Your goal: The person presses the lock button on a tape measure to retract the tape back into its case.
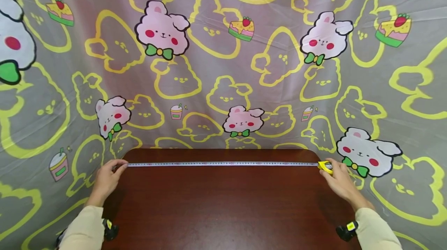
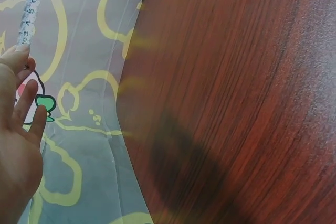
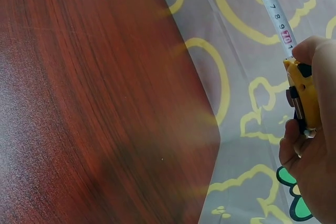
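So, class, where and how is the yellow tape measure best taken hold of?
Probably by its yellow case, coming from the right, as the right hand does: the case is chunky, and the thin strip runs out leftward in the head view, so a grip there should keep clear of it.

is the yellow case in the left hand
No, the right hand holds the yellow case, while the left hand pinches the far end of the tape.
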Tool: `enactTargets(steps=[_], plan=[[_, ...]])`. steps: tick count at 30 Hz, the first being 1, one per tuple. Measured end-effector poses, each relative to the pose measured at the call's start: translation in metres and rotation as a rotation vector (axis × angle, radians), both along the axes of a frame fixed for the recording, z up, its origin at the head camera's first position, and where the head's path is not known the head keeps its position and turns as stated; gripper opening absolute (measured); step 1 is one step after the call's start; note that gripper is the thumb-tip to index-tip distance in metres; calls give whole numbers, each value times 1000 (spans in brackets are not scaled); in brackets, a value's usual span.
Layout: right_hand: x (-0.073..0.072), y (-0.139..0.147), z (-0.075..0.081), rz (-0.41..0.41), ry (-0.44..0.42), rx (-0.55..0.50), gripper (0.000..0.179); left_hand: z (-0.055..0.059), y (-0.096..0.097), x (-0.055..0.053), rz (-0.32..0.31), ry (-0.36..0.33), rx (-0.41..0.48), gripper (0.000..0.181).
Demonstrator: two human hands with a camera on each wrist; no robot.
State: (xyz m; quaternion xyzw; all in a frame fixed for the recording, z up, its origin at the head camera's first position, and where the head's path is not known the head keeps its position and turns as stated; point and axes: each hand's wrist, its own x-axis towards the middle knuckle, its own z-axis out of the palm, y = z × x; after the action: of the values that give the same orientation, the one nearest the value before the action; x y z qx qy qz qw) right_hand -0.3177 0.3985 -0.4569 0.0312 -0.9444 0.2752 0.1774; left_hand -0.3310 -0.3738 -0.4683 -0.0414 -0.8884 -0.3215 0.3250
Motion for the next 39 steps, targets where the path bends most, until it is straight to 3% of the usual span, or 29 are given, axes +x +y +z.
enactTargets(steps=[13, 25, 39], plan=[[-5, -5, -1, 19, 10, 19, 62, -1, 6, -4, -57, 30, 19, 12], [-5, -17, 4, 46, 7, 39, 65, -1, 11, -6, -59, 26, 13, 11], [-4, -23, 5, 74, -3, 40, 67, -3, 16, -6, -63, 77, -9, 6]])
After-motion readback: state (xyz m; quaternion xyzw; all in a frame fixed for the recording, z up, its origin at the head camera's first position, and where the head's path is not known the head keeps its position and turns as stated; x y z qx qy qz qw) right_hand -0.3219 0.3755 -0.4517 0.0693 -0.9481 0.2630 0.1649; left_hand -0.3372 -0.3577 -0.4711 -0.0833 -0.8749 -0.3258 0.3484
